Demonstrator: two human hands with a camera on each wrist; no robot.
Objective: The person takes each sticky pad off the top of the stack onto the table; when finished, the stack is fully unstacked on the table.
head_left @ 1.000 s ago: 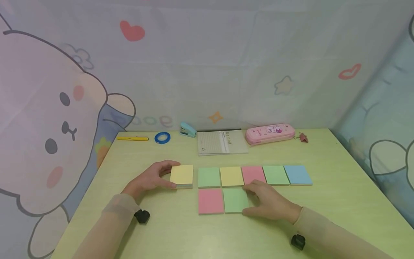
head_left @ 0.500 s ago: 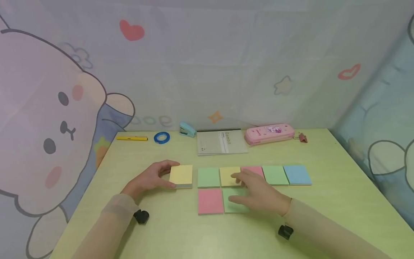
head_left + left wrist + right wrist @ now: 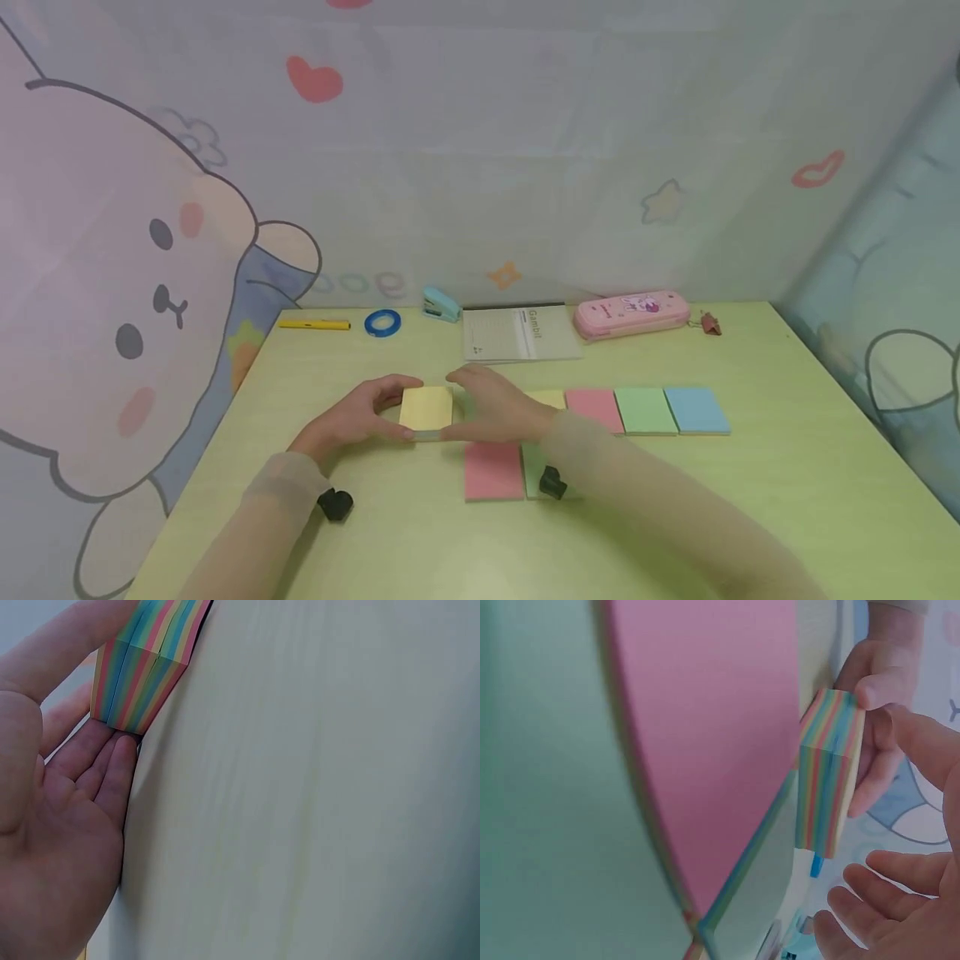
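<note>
My left hand (image 3: 358, 419) grips the left side of a stack of sticky note pads (image 3: 426, 408), yellow on top, with striped rainbow edges in the left wrist view. Over at its right side is my right hand (image 3: 501, 408), thumb and fingers spread around the near and far corners. In the right wrist view a gap shows between the right fingers (image 3: 881, 900) and the stack. Single pads lie to the right in a row: a green one mostly under my right hand, then yellow (image 3: 547, 398), pink (image 3: 592, 410), green (image 3: 645, 411) and blue (image 3: 697, 410).
In a nearer row lie a pink pad (image 3: 492, 472) and a green pad (image 3: 532, 473), the latter partly behind my right wrist. Along the back stand a yellow pen (image 3: 315, 325), blue tape roll (image 3: 382, 323), stapler (image 3: 441, 305), notebook (image 3: 521, 333), pink pencil case (image 3: 632, 315) and binder clip (image 3: 710, 323).
My right hand has left the nearer green pad and moved left across the rows to the stack's right side. My left hand keeps its grip. The head view has shifted slightly.
</note>
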